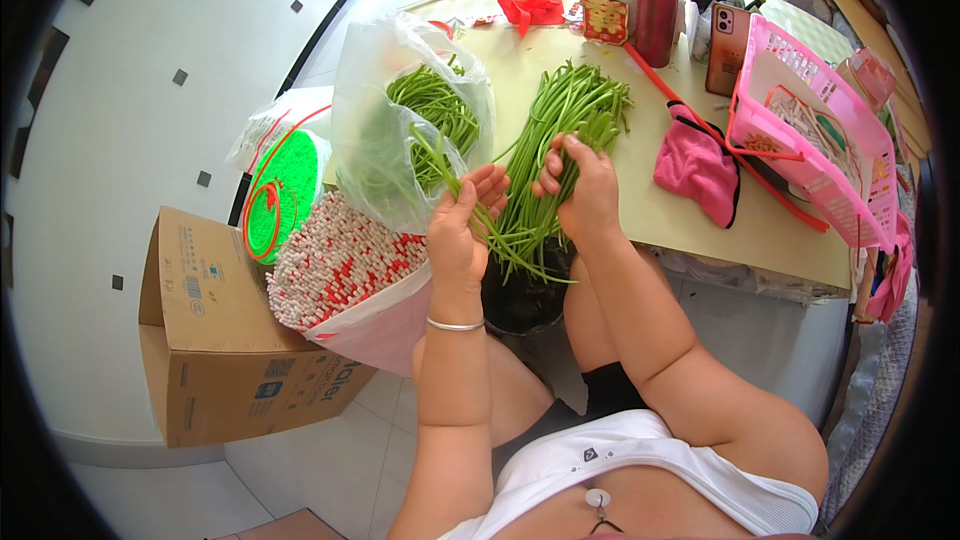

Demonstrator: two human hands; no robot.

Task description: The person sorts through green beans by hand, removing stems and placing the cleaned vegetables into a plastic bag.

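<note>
My left hand (460, 225) is loosely closed, with long green vegetable stems (430, 153) running across its palm under the thumb. Beside it, my right hand (583, 185) has curled fingers, and pale green stem ends (598, 130) show just above them. A large pile of green stems (550, 120) lies on the table behind both hands, and several hang over the near edge. To the left, a clear plastic bag (365, 90) stands open with a bundle of similar stems (440, 105) inside. Beneath the hands is a black-lined bin (525, 308) between my knees.
The pale yellow table (640, 220) carries a dark red thermos (656, 20), a phone (727, 50), a pink cloth (695, 168) and a pink basket (780, 70). At left are a sack of small white and red pieces (340, 265), a cardboard box (240, 340) and a bright green round item (290, 180).
</note>
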